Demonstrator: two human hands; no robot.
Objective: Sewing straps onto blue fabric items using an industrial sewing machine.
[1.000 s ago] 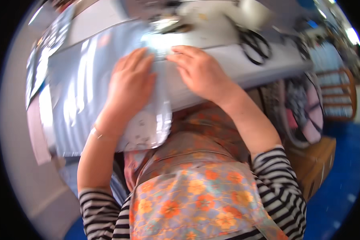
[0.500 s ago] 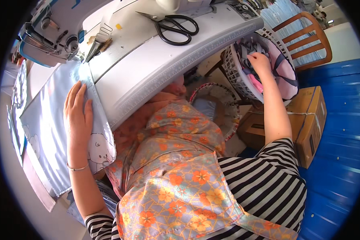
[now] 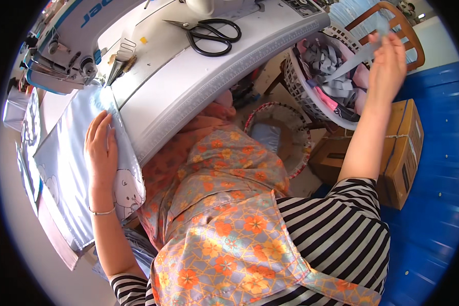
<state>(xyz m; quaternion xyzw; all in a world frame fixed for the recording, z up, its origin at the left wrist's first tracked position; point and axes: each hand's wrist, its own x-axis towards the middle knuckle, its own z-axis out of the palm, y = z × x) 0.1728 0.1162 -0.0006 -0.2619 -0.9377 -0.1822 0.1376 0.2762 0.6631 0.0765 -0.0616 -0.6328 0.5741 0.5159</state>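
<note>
My left hand [image 3: 101,153] lies flat with its fingers stretched out on a shiny pale blue-grey fabric panel [image 3: 66,153]. The panel carries a cartoon animal print and reaches up to the sewing machine [image 3: 69,48]. My right hand [image 3: 388,66] is raised at the far right, fingers closed on a grey fabric strip [image 3: 354,62]. That strip runs down into a white plastic basket [image 3: 297,81], where more grey strips [image 3: 325,61] lie in a tangle beside something pink.
Black-handled scissors [image 3: 211,38] lie on the white machine table [image 3: 163,97], which has a ruler along its front edge. Under it stands a round bin [image 3: 303,158]. A cardboard box [image 3: 392,158], a wooden chair [image 3: 413,46] and a blue surface [image 3: 438,153] are on the right.
My right hand has come up out of the basket and to the right, drawing a grey strip with it. My left hand stays on the fabric panel. The view has shifted slightly.
</note>
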